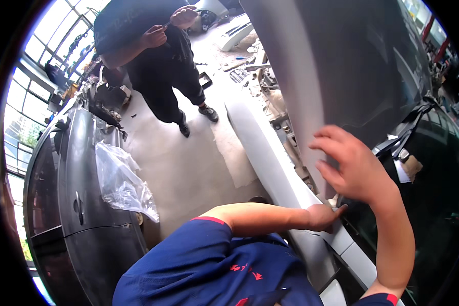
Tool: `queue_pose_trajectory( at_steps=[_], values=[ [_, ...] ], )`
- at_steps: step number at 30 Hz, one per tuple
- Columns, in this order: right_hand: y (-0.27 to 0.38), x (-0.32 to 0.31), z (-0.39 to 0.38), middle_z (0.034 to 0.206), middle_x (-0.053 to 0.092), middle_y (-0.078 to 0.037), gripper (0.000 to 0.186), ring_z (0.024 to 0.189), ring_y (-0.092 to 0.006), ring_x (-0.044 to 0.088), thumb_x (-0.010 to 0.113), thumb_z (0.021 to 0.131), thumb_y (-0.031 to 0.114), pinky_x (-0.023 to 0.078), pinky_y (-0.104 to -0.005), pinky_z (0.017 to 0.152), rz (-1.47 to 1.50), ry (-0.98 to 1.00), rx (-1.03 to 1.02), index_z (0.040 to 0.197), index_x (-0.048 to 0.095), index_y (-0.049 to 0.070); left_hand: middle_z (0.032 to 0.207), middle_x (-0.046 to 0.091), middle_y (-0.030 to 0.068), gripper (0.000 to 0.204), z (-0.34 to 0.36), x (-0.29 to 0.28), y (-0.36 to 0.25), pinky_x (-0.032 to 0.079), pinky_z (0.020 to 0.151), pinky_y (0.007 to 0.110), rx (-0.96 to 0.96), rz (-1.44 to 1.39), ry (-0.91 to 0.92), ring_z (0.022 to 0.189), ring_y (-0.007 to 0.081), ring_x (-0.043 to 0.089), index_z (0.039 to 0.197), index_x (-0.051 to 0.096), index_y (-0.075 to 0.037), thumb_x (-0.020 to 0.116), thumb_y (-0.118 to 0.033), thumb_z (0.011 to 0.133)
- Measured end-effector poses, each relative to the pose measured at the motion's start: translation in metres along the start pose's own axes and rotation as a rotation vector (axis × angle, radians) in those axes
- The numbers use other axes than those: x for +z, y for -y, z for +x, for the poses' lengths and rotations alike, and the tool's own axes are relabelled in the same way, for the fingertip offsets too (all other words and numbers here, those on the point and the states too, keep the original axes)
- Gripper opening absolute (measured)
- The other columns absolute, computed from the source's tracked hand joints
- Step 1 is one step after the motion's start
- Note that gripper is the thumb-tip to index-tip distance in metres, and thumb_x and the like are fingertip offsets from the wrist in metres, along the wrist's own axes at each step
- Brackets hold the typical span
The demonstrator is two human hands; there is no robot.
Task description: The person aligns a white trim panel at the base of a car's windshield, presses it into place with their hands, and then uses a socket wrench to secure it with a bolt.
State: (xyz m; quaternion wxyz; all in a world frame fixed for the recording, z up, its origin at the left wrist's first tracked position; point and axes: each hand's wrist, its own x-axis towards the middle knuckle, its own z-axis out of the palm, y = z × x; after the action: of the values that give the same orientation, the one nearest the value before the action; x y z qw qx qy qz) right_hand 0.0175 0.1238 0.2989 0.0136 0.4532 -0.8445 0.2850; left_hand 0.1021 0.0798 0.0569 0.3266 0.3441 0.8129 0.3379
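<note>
The raised grey hood [352,61] of a car stands on the right, above its engine bay [278,104]. My left hand [322,217] is at the hood's lower rear corner, beside the windshield's edge. Its fingers are curled there with one pointing right, and whatever lies under them is hidden. Just above it, my right hand [348,166] hangs in front of the hood's edge, fingers bent and apart, slightly blurred, with nothing in them. A long white fender [262,148] runs along the car's near side. Dark windshield glass [418,219] lies right of both hands.
Another person [153,56] stands on the floor ahead, holding a small thin item. At left is a dark grey car [81,173] with clear plastic sheeting [122,176] against it. Tools [238,75] and loose car parts lie at the back. A brown-and-white scrap [409,169] rests on the windshield.
</note>
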Motion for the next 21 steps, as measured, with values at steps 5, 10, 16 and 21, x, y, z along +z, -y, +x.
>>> queue_pose_trajectory(
  at_steps=[5, 10, 16, 21],
  values=[
    [0.010, -0.006, 0.064, 0.102, 0.072, -0.017, 0.020, 0.096, -0.0376, 0.069, 0.072, 0.091, 0.013, 0.057, -0.0431, 0.087, 0.092, 0.121, -0.015, 0.107, 0.073, 0.002, 0.092, 0.073, 0.0285, 0.113, 0.004, 0.001, 0.010, 0.055, 0.082, 0.053, 0.033, 0.002, -0.024, 0.089, 0.0482, 0.072, 0.170, 0.000, -0.004, 0.079, -0.027, 0.094],
    [0.008, -0.001, 0.072, 0.097, 0.071, -0.018, 0.018, 0.090, -0.0368, 0.070, 0.074, 0.092, 0.014, 0.057, -0.0424, 0.083, 0.138, 0.089, -0.038, 0.105, 0.073, 0.001, 0.085, 0.072, 0.0263, 0.112, 0.008, 0.009, 0.014, 0.053, 0.076, 0.054, 0.065, 0.002, -0.029, 0.082, 0.0457, 0.072, 0.170, 0.002, -0.003, 0.080, -0.028, 0.094],
    [0.018, 0.008, 0.081, 0.102, 0.073, -0.021, 0.024, 0.088, -0.0312, 0.074, 0.072, 0.093, 0.012, 0.059, -0.0391, 0.082, 0.258, 0.107, 0.100, 0.112, 0.072, -0.003, 0.084, 0.071, 0.0268, 0.116, 0.010, 0.008, 0.015, 0.053, 0.076, 0.053, 0.080, -0.009, -0.038, 0.081, 0.0457, 0.072, 0.170, -0.001, -0.003, 0.081, -0.031, 0.093],
    [0.033, 0.014, 0.100, 0.098, 0.074, -0.021, 0.024, 0.086, -0.0321, 0.074, 0.071, 0.092, 0.011, 0.059, -0.0392, 0.082, 0.247, -0.146, -0.111, 0.112, 0.072, -0.003, 0.085, 0.072, 0.0268, 0.114, 0.010, 0.006, 0.007, 0.054, 0.078, 0.054, 0.107, 0.012, -0.045, 0.083, 0.0462, 0.072, 0.170, 0.000, -0.004, 0.081, -0.027, 0.093]
  ],
)
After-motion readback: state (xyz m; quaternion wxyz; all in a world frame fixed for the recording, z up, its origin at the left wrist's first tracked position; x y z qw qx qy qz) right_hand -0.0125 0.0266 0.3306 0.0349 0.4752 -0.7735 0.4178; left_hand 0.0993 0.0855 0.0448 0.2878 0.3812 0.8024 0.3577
